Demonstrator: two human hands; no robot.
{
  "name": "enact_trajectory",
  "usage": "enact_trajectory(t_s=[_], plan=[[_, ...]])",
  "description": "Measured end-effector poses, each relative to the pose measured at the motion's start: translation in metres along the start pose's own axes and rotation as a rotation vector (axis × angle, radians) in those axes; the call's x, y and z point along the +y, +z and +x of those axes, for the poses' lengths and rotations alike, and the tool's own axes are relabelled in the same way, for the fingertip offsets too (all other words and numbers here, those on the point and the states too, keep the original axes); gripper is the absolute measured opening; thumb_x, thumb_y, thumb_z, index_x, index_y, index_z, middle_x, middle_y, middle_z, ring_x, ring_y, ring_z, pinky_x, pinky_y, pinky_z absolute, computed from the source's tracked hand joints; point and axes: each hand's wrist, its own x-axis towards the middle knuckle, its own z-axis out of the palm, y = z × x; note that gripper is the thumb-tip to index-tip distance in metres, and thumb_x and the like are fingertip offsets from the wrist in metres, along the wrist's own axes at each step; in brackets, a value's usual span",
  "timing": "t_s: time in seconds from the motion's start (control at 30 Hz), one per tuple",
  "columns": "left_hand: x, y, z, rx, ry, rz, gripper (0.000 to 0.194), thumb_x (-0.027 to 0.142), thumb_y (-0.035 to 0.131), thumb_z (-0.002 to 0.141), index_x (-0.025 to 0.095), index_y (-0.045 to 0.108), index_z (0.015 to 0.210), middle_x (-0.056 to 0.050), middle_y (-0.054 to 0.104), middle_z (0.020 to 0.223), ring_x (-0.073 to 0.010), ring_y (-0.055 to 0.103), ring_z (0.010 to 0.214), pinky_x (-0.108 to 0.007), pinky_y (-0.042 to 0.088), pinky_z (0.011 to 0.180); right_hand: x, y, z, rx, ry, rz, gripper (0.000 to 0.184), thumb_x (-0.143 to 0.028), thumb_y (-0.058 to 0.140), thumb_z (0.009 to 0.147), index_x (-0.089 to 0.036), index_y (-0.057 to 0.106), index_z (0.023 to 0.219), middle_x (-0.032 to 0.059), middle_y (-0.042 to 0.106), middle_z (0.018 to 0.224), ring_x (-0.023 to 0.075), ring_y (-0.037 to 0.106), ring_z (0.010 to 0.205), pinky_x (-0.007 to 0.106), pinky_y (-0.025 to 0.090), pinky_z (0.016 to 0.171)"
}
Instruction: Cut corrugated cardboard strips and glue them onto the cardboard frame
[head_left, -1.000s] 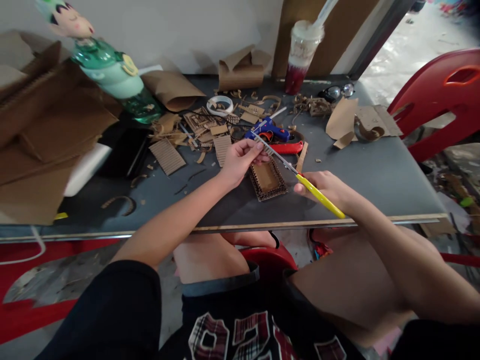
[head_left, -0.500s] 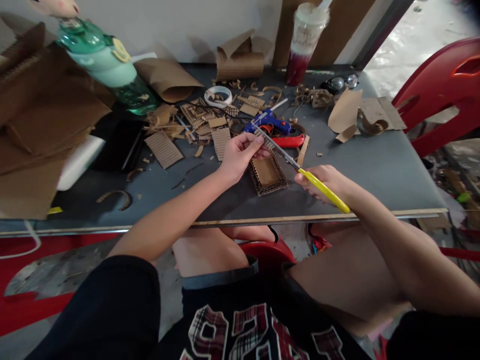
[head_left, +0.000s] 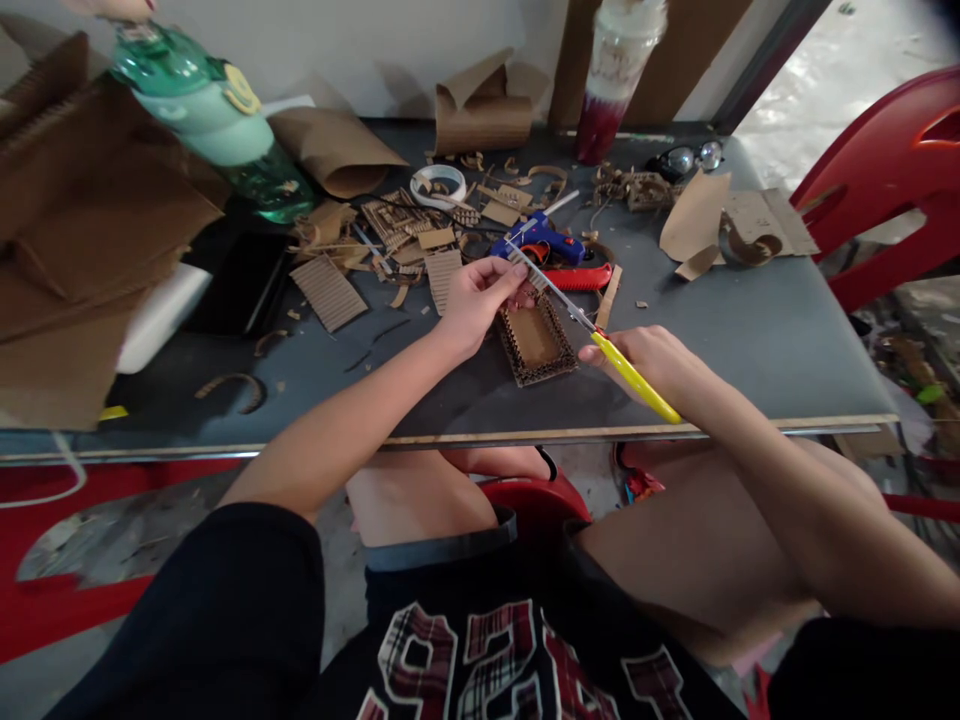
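My right hand (head_left: 649, 362) grips yellow-handled scissors (head_left: 636, 378), whose blades reach up and left toward my other hand. Between the thumb and fingers of my left hand (head_left: 484, 300) is a small strip of corrugated cardboard (head_left: 536, 280), and the blades lie along it. Whether they are cutting into it I cannot tell. Just below, a small rectangular cardboard tray (head_left: 538, 340) with ridged walls rests on the table. Behind the hands lie a red-handled cutter (head_left: 577, 277) and a blue glue gun (head_left: 551, 240).
Cardboard scraps (head_left: 397, 225) and a tape roll (head_left: 438, 186) lie behind my left hand. A green bottle (head_left: 232, 135), a black phone (head_left: 238, 285) and large cardboard (head_left: 90, 230) occupy the left. A drink cup (head_left: 611, 90) and glasses (head_left: 686, 158) stand at the back right.
My right hand and the scissors have shifted slightly left, and the yellow handles appear closer together. My left hand still pinches the strip in nearly the same place.
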Motion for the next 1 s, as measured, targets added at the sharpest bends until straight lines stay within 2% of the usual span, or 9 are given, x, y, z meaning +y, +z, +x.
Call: enact_trajectory(t_s=[0.17, 0.33, 0.5, 0.63, 0.73, 0.87, 1.0], plan=[[0.002, 0.001, 0.001, -0.001, -0.068, 0.009, 0.032, 0.030, 0.075, 0.089, 0.017, 0.053, 0.069, 0.006, 0.064, 0.064, -0.0039, 0.064, 0.051, -0.013, 0.043, 0.048, 0.002, 0.004, 0.005, -0.002, 0.038, 0.029, 0.072, -0.087, 0.027, 0.086, -0.023, 0.045, 0.059, 0.0006, 0.036, 0.052, 0.0136, 0.031, 0.053, 0.031, 0.026, 0.058], [0.004, 0.001, 0.001, -0.006, -0.059, -0.013, 0.030, 0.028, 0.072, 0.091, 0.017, 0.052, 0.071, 0.006, 0.064, 0.066, -0.0039, 0.064, 0.050, -0.013, 0.041, 0.046, 0.001, 0.006, 0.003, 0.047, 0.008, 0.120, 0.071, -0.089, 0.032, 0.083, -0.022, 0.043, 0.062, 0.0001, 0.040, 0.056, 0.0124, 0.032, 0.056, 0.030, 0.024, 0.058], [0.005, 0.001, 0.000, -0.068, -0.030, -0.050, 0.032, 0.029, 0.076, 0.088, 0.017, 0.053, 0.070, 0.007, 0.060, 0.060, -0.0039, 0.063, 0.049, -0.013, 0.040, 0.045, 0.000, -0.002, -0.006, 0.001, -0.060, 0.191, 0.070, -0.087, 0.038, 0.083, -0.020, 0.057, 0.080, 0.0048, 0.057, 0.070, 0.0166, 0.052, 0.065, 0.028, 0.032, 0.062], [0.006, 0.000, 0.000, -0.065, -0.029, -0.029, 0.033, 0.033, 0.077, 0.087, 0.017, 0.054, 0.070, 0.007, 0.061, 0.059, -0.0048, 0.064, 0.050, -0.013, 0.042, 0.047, 0.000, -0.003, -0.009, -0.008, -0.065, 0.147, 0.072, -0.087, 0.033, 0.084, -0.020, 0.058, 0.084, 0.0077, 0.062, 0.076, 0.0199, 0.058, 0.070, 0.028, 0.034, 0.063], [0.004, -0.001, -0.001, -0.086, -0.013, 0.004, 0.035, 0.038, 0.080, 0.084, 0.018, 0.055, 0.071, 0.006, 0.063, 0.059, -0.0065, 0.066, 0.053, -0.014, 0.044, 0.049, 0.001, 0.000, -0.007, 0.011, -0.052, 0.084, 0.072, -0.087, 0.028, 0.085, -0.021, 0.055, 0.082, 0.0071, 0.060, 0.074, 0.0189, 0.056, 0.067, 0.028, 0.032, 0.061], [0.002, -0.001, -0.004, -0.162, 0.035, -0.035, 0.043, 0.046, 0.084, 0.077, 0.018, 0.052, 0.070, 0.006, 0.064, 0.056, -0.0091, 0.068, 0.054, -0.015, 0.044, 0.048, 0.001, 0.003, -0.003, 0.019, -0.063, -0.005, 0.071, -0.088, 0.022, 0.085, -0.022, 0.045, 0.072, 0.0038, 0.052, 0.066, 0.0145, 0.041, 0.057, 0.029, 0.026, 0.057], [0.003, -0.002, -0.005, -0.176, 0.031, -0.038, 0.044, 0.044, 0.084, 0.077, 0.018, 0.050, 0.070, 0.006, 0.063, 0.057, -0.0083, 0.067, 0.053, -0.015, 0.045, 0.049, 0.001, 0.002, -0.002, 0.010, -0.030, -0.045, 0.072, -0.087, 0.018, 0.087, -0.023, 0.040, 0.065, 0.0018, 0.044, 0.059, 0.0127, 0.032, 0.054, 0.030, 0.023, 0.056]])
